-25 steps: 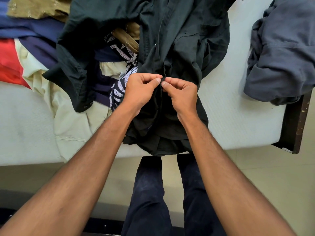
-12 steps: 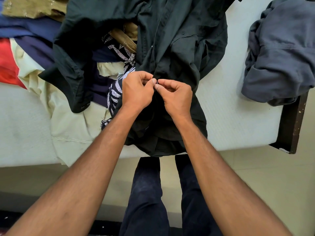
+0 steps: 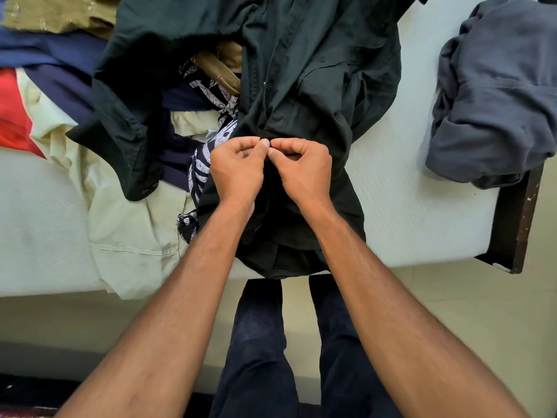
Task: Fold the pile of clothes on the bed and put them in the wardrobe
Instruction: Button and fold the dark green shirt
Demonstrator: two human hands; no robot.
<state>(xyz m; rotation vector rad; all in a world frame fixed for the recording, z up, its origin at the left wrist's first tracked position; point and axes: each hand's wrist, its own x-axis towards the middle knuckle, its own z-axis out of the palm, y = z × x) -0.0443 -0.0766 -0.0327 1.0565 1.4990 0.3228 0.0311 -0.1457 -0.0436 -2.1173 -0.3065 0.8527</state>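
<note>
A dark green button shirt (image 3: 316,61) lies spread over the bed, its hem hanging over the front edge. My left hand (image 3: 236,168) and my right hand (image 3: 304,167) meet at the shirt's front placket, each pinching the fabric between thumb and fingers, fingertips touching. To the left lies the pile of clothes: a cream garment (image 3: 126,236), a black-and-white patterned piece (image 3: 200,164), navy cloth (image 3: 57,55), an olive garment (image 3: 57,13) and a red one (image 3: 12,113).
A grey garment (image 3: 497,92) lies bunched at the bed's right end, over the dark wooden frame corner (image 3: 515,224). The white mattress (image 3: 401,200) shows between it and the shirt. My legs stand on the pale floor (image 3: 452,312) against the bed edge.
My hands have shifted slightly left and nearer along the placket, still pinching the shirt. The view has drifted a little; the clothes lie as before.
</note>
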